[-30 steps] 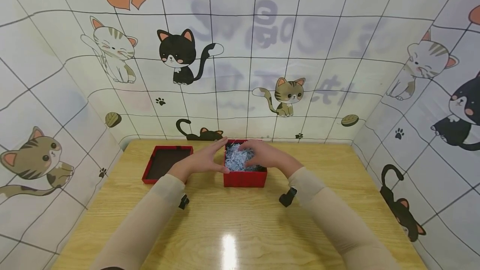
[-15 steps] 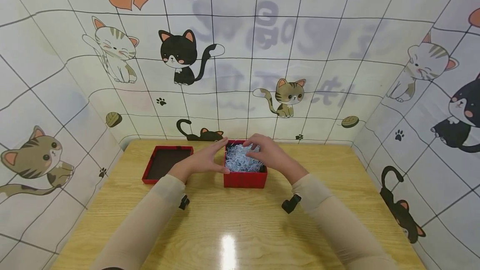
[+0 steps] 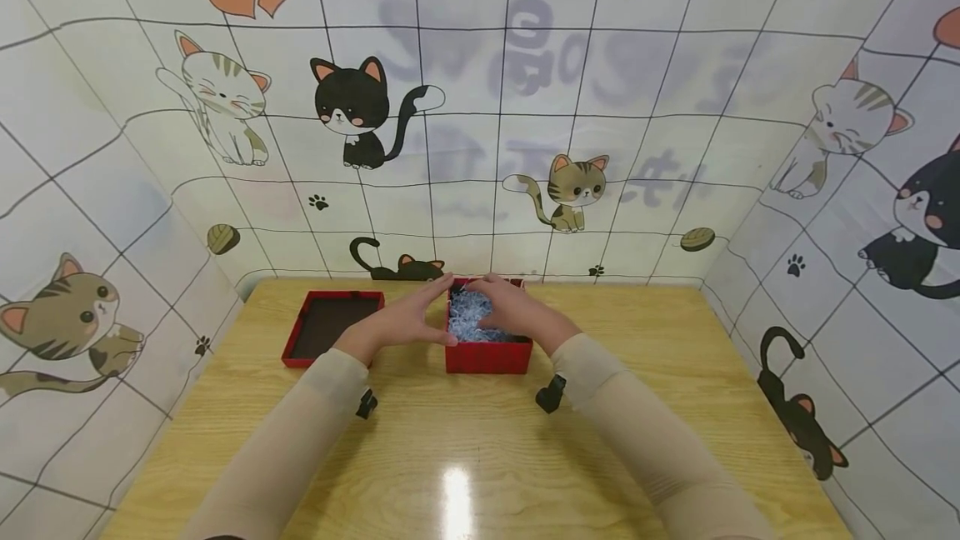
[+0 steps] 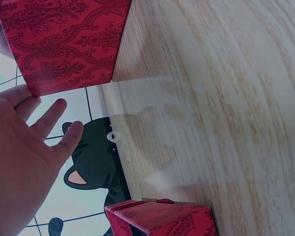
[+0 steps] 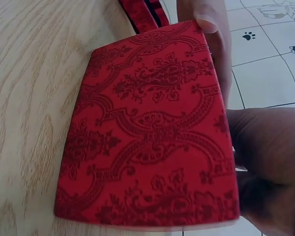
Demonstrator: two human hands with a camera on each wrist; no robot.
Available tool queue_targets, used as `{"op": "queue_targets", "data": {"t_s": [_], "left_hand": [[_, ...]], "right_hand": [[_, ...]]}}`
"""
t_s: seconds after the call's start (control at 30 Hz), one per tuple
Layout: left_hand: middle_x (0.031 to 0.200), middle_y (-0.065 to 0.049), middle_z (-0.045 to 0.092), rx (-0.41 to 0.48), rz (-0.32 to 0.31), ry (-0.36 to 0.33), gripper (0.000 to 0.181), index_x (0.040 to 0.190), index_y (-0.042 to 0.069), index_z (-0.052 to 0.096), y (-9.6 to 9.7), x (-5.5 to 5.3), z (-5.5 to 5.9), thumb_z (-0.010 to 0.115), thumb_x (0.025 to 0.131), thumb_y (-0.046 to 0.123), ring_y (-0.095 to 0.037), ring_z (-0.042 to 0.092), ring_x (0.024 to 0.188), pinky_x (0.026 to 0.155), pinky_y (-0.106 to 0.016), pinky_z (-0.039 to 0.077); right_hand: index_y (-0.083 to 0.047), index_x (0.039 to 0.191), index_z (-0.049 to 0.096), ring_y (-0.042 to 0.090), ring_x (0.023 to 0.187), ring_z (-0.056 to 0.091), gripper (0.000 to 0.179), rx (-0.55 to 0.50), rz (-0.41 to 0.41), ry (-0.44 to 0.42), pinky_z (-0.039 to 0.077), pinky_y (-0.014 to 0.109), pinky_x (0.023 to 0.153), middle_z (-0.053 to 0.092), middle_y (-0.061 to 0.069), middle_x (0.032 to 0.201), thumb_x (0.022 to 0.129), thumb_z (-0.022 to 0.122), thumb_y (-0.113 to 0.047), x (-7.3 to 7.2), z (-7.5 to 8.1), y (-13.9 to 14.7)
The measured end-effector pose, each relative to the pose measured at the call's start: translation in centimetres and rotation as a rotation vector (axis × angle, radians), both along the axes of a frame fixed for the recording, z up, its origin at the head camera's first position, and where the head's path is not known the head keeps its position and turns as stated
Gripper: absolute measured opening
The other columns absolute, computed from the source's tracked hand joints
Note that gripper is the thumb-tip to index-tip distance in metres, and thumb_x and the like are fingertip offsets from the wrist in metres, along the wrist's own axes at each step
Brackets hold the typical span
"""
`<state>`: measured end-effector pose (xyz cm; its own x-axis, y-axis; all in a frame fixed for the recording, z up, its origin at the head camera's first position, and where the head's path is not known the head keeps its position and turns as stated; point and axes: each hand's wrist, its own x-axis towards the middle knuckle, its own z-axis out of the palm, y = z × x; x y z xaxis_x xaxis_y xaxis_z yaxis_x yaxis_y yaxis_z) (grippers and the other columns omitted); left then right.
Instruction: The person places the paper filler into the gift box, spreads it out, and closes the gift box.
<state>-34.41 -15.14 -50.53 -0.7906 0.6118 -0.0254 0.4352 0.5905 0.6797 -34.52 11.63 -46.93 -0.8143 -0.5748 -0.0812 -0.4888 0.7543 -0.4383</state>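
A red box (image 3: 487, 358) with a dark damask pattern stands at the far side of the table, filled with pale blue shredded paper (image 3: 463, 317). My left hand (image 3: 397, 323) holds its left side, thumb at the front corner and index finger at the back. In the left wrist view, other fingers of the left hand (image 4: 27, 152) spread loosely beside the box wall (image 4: 69, 44). My right hand (image 3: 525, 315) reaches over the right side onto the paper, thumb and fingers apart; some fingertips are hidden. The right wrist view shows the right hand (image 5: 273, 157) behind the box's front (image 5: 147, 132).
Left of the box lies a red lid (image 3: 287, 348), its dark inside facing up; the left forearm passes close to it. The wooden table (image 3: 465, 432) ends against a wall covering (image 3: 480, 140) printed with cats. More covering rises at both sides.
My right hand lifted off the paper half a second ago, then came back down and left, deeper over the box. The left hand and the box have stayed in place.
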Motion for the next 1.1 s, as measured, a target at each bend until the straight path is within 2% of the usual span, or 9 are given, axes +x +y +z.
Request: {"op": "queue_targets", "data": {"t_s": [0.33, 0.6, 0.8, 0.93, 1.1], "left_hand": [[0.186, -0.003, 0.01, 0.019, -0.012, 0.011, 0.125, 0.18, 0.018, 0.014, 0.0, 0.0, 0.1, 0.088, 0.089, 0.062, -0.032, 0.015, 0.17, 0.131, -0.065, 0.024], [0.186, 0.008, 0.007, -0.003, -0.002, 0.007, 0.127, 0.18, 0.019, 0.013, 0.0, 0.0, 0.0, 0.088, 0.088, 0.066, -0.026, 0.016, 0.169, 0.132, -0.061, 0.025], [0.187, 0.0, 0.009, 0.012, -0.008, 0.008, 0.127, 0.18, 0.019, 0.013, -0.1, -0.2, 0.0, 0.088, 0.088, 0.064, -0.029, 0.018, 0.169, 0.131, -0.063, 0.025], [0.187, -0.005, 0.009, 0.025, -0.014, 0.004, 0.127, 0.18, 0.016, 0.014, -0.2, -0.2, 0.0, 0.089, 0.088, 0.063, -0.033, 0.02, 0.169, 0.13, -0.065, 0.026], [0.186, -0.006, 0.01, 0.03, -0.023, 0.008, 0.126, 0.18, 0.016, 0.015, -0.1, -0.2, -0.1, 0.089, 0.088, 0.063, -0.033, 0.02, 0.169, 0.13, -0.065, 0.025]], "right_hand": [[-0.007, 0.162, 0.055, 0.036, 0.154, 0.049, 0.064, 0.108, 0.029, -0.092, 0.039, 0.052, 0.127, 0.051, 0.018, 0.166, 0.104, 0.08, -0.015, -0.8, -1.1, -1.4], [-0.007, 0.162, 0.056, 0.035, 0.154, 0.049, 0.061, 0.178, 0.032, -0.084, 0.037, 0.051, 0.128, 0.055, 0.016, 0.164, 0.105, 0.078, -0.015, -1.0, -1.6, -1.8], [-0.007, 0.162, 0.056, 0.035, 0.155, 0.048, 0.063, 0.173, 0.0, -0.098, 0.037, 0.051, 0.128, 0.055, 0.016, 0.165, 0.104, 0.079, -0.013, -1.1, -2.0, -2.2], [-0.007, 0.162, 0.056, 0.034, 0.154, 0.049, 0.062, 0.158, 0.01, -0.1, 0.038, 0.05, 0.127, 0.055, 0.014, 0.165, 0.105, 0.078, -0.014, -0.8, -1.7, -2.0], [-0.01, 0.163, 0.056, 0.033, 0.153, 0.051, 0.062, 0.125, 0.028, -0.103, 0.041, 0.051, 0.126, 0.055, 0.012, 0.165, 0.105, 0.078, -0.017, 0.0, -0.2, -1.3]]}}
